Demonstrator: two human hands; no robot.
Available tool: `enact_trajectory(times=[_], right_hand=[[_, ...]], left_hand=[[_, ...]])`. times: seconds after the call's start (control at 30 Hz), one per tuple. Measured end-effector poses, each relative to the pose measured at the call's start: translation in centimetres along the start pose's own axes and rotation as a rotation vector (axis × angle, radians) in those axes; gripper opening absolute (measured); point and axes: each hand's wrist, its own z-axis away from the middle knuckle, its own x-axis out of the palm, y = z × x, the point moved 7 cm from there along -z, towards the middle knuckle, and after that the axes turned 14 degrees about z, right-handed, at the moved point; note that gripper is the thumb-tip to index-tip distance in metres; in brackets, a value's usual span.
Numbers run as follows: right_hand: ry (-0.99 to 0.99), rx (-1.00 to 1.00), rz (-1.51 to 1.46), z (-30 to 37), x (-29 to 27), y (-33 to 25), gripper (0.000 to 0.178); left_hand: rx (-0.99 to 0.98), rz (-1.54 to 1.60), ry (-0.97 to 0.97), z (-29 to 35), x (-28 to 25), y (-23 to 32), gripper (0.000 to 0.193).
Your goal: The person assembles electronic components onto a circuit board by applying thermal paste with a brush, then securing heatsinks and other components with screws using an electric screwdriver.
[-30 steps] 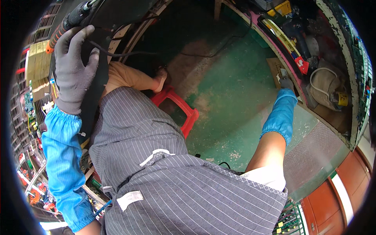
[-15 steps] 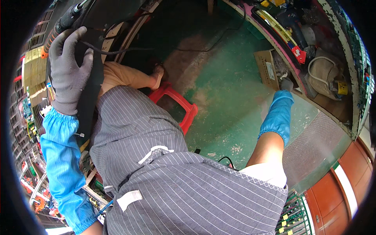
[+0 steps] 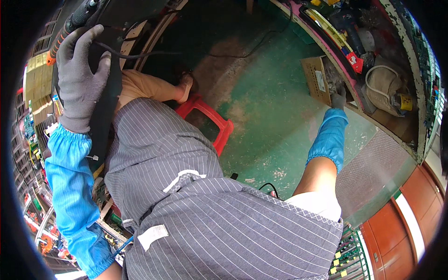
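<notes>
My left hand (image 3: 81,84), in a grey glove, rests over a black work surface (image 3: 103,109). Its fingers are bent a little and the thumb stands apart; I see nothing between them. Close by its fingertips is a black power screwdriver (image 3: 80,17) with an orange-striped grip. On the right, my other arm reaches down to an open cardboard box (image 3: 313,80) on the floor. My right hand (image 3: 339,99), also gloved in grey, is at the box's edge beside clear plastic wrapping (image 3: 332,78). Its fingers are mostly hidden there.
A red plastic stool (image 3: 219,122) stands on the green floor (image 3: 266,112). Beside it, another person's leg (image 3: 151,86) shows. A shelf at the right holds a beige bag (image 3: 385,86) and a dark power drill (image 3: 352,35). A black cable (image 3: 233,56) crosses the floor.
My right hand has shifted slightly at the box, farther up along its inner side. The left hand keeps much the same pose beside the power screwdriver. The whole view has moved slightly.
</notes>
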Motion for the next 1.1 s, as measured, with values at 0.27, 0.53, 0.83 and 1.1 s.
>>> enact_trajectory(times=[0.27,0.53,0.83,1.1], right_hand=[[-0.084,0.256,0.797,2.1,1.7,3.1,0.045],[-0.588,0.052,-0.264,3.2,10.3,-3.0,0.051],[-0.885,-0.243,-0.164,17.4,16.8,-19.1,0.045],[-0.637,-0.474,-0.598,35.4,4.7,-50.4,0.035]], left_hand=[[0.045,-0.003,0.012,-0.9,-0.7,1.8,0.056],[-0.006,0.079,-0.205,-1.1,-1.1,0.1,0.099],[0.164,0.108,0.171,-0.1,-0.4,1.4,0.034],[0.074,0.152,0.214,1.9,-1.6,3.7,0.036]])
